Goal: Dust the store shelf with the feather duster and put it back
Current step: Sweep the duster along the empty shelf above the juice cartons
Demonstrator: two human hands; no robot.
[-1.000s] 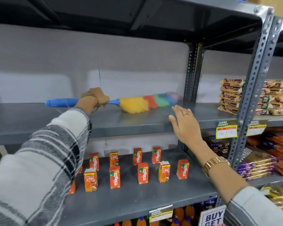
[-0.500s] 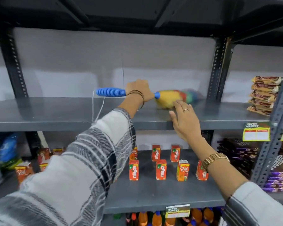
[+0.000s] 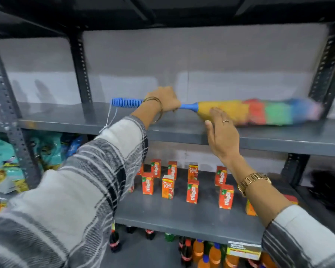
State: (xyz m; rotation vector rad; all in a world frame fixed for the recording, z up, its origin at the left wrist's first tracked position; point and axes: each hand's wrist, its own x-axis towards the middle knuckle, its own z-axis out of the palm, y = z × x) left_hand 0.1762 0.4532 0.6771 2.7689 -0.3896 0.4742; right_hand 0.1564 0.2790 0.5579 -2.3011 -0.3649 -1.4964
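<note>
1. far left: snack bags (image 3: 2, 161) sit in the next bay over, blurred, behind a grey perforated upright (image 3: 4, 105).
2. your left sleeve (image 3: 75, 190), grey and white plaid, runs up from the bottom left to the middle shelf (image 3: 278, 140).
3. your left hand (image 3: 163, 100) is fisted tight around the blue handle (image 3: 127, 102) of the feather duster (image 3: 246, 111). the ribbed end of the handle sticks out to the left, with a white loop cord (image 3: 109, 118) hanging off it.
4. the duster lies along the middle shelf. its head, yellow, red, green, blue, pink, rests on the shelf surface toward the right upright, motion-blurred.
5. your right hand (image 3: 221, 135) is flat and open, fingers together, nothing in it, palm at the shelf's front edge. the fingertips overlap the yellow part of the duster head; can't tell if they touch it. ring on one finger, gold watch (image 3: 252, 181) on the wrist.
6. shelf below: small red juice cartons (image 3: 191, 190) upright in loose rows.
7. bottom: soda bottles (image 3: 201, 250), partly hidden.
</note>
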